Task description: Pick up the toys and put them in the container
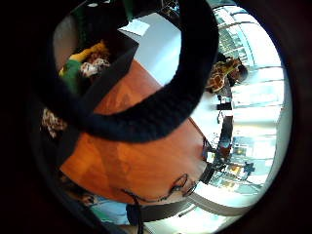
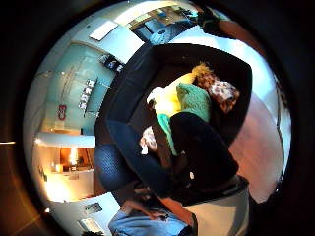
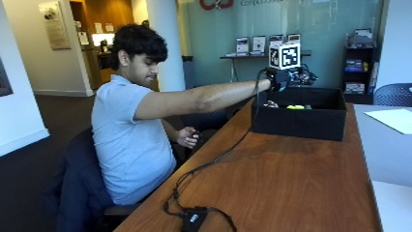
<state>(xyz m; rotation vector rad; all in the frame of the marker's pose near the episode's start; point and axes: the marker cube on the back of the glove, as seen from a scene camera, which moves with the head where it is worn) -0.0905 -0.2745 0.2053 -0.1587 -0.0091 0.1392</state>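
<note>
The black container (image 3: 297, 121) stands at the far end of the wooden table (image 3: 289, 183). My gloved right hand (image 3: 279, 79) hovers just above its near left corner, arm stretched out. Inside lie a yellow toy (image 2: 173, 101), a green plush toy (image 2: 194, 101) and a spotted brown toy (image 2: 221, 93); a small spotted piece (image 2: 147, 140) lies by the inner wall. The yellow and green tops (image 3: 295, 107) show over the rim. Part of my glove (image 2: 199, 147) covers the box's near side. A spotted giraffe toy (image 1: 222, 73) stands beyond the wooden table.
A white table (image 3: 386, 145) with a sheet of paper (image 3: 392, 118) adjoins the wooden one on the right. A cable (image 3: 212, 164) runs along the table to a small black box (image 3: 192, 218) near the front edge. The person's bare left hand (image 3: 188, 137) rests below the table edge.
</note>
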